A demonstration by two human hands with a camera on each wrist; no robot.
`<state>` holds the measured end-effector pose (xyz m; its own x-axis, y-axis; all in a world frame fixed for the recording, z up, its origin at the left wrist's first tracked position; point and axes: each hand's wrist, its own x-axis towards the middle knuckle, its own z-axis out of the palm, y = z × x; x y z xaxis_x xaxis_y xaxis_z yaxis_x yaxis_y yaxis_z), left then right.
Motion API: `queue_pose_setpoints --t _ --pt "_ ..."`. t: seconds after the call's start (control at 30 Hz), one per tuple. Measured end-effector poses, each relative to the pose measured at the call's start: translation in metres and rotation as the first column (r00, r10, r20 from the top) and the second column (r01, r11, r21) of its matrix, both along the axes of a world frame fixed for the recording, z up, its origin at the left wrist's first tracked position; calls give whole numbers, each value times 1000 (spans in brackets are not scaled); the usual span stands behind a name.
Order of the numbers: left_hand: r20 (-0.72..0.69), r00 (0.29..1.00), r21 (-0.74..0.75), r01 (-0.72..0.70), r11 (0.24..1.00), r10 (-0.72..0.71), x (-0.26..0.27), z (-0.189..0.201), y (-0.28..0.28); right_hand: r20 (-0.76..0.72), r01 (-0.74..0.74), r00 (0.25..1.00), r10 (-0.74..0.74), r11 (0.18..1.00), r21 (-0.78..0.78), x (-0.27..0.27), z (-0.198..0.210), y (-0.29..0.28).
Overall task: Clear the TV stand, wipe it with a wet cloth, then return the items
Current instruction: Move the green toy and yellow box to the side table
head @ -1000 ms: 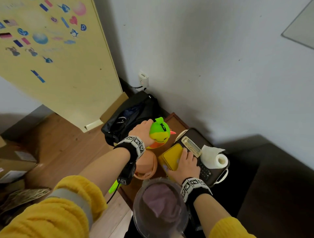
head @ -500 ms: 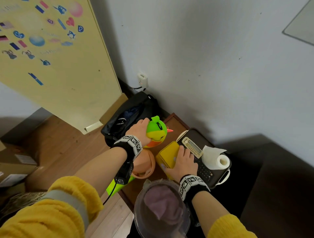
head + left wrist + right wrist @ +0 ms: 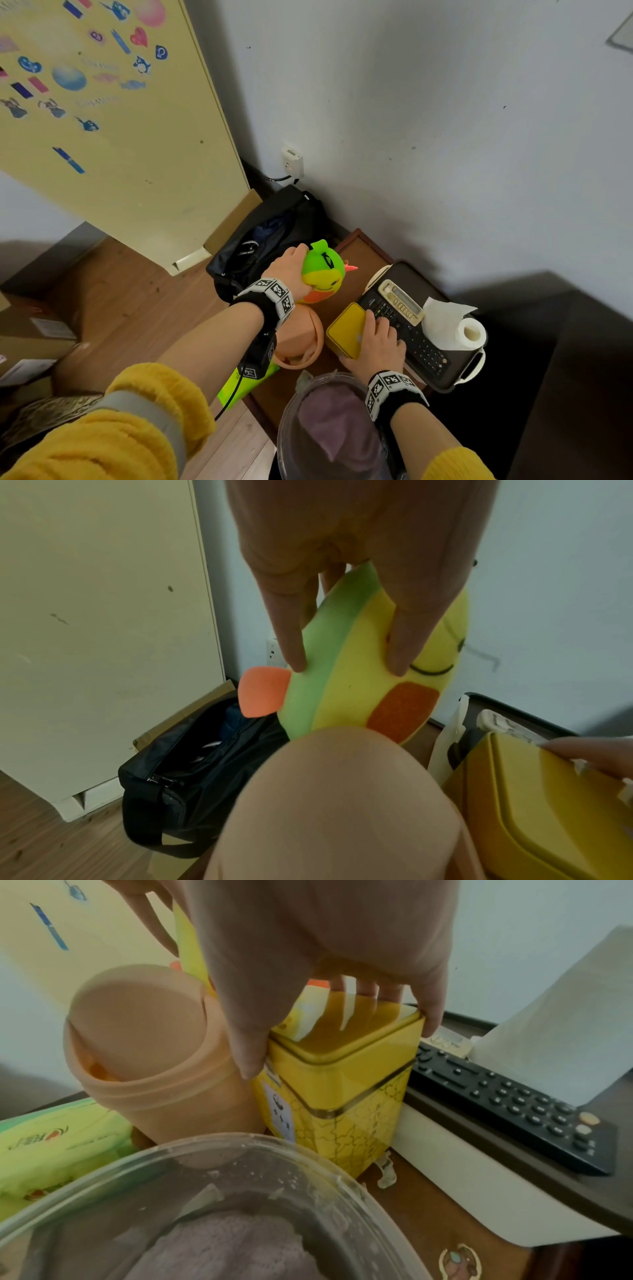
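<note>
My left hand [image 3: 291,267] grips a green and yellow plush toy [image 3: 323,272] with a smiling face, held over the back corner of the brown TV stand [image 3: 356,250]; its fingers [image 3: 291,642] press into the toy [image 3: 359,674]. My right hand [image 3: 373,342] grasps the lid of an upright yellow tin [image 3: 346,329], thumb on one side and fingers [image 3: 431,1015] over the far edge of the tin [image 3: 332,1096]. A clear bowl [image 3: 329,428] with a purple cloth [image 3: 222,1250] sits at the near end.
An orange plastic bin [image 3: 298,339] stands left of the tin. A dark tray [image 3: 469,370] holds a black remote [image 3: 507,1102], a beige device [image 3: 400,301] and a paper towel roll [image 3: 455,329]. A green packet [image 3: 51,1150] lies by the bowl. A black bag [image 3: 267,236] sits on the floor.
My left hand has carried the plush toy a little farther back toward the wall corner. My right hand has stayed on the yellow tin.
</note>
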<state>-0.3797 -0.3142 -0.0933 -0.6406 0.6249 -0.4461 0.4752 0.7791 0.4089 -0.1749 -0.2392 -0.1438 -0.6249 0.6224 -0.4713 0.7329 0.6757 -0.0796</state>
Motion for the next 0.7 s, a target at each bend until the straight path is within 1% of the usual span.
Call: queue_pose_setpoints --t 0.23,0.4,0.57,0.6,0.7 --pt "44 999 15 19 1000 -20 18 -12 17 -38 3 999 -5 999 -34 4 -20 -1" --pt "-10 995 -26 95 995 -95 27 -22 22 -54 6 998 -11 996 -89 5 -24 0" --pt "-132 973 -141 169 975 -188 33 -30 19 -98 7 995 -23 986 -168 15 -20 6" --pt "-126 969 -170 189 967 -211 34 -31 19 -112 10 993 -31 984 -179 16 -19 8" --pt "-50 952 -258 278 925 -301 37 -35 20 -134 11 990 -39 980 -201 20 -14 12"
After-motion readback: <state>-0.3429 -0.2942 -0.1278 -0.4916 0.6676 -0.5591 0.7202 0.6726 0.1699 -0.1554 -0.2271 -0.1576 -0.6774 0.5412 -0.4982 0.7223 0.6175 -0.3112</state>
